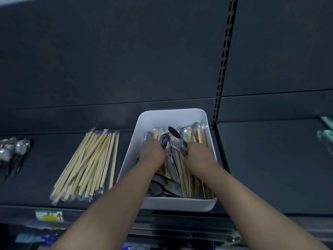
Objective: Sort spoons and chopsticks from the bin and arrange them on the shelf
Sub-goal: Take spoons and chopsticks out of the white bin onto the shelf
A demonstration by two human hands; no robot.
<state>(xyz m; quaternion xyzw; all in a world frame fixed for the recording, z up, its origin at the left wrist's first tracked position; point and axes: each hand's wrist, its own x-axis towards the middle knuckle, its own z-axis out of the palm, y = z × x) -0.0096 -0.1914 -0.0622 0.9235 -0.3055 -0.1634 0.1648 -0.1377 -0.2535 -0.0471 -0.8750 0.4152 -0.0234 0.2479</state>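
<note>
A white bin (173,116) stands on the dark shelf (270,168) and holds mixed metal spoons (174,132) and wrapped wooden chopsticks (191,184). Both my hands are inside it. My left hand (153,153) is curled among the spoons at the left, and its fingertips are hidden. My right hand (197,154) grips a bundle of spoons by their handles at the bin's middle. A sorted pile of chopsticks (88,165) lies on the shelf left of the bin. Further left, a heap of spoons (14,150) rests at the frame's edge.
A slotted upright (223,69) divides the shelf's back panel just right of the bin. Green-handled items (327,134) lie at the far right edge. A price label (49,215) sits on the shelf's front rail. Lower shelves show below.
</note>
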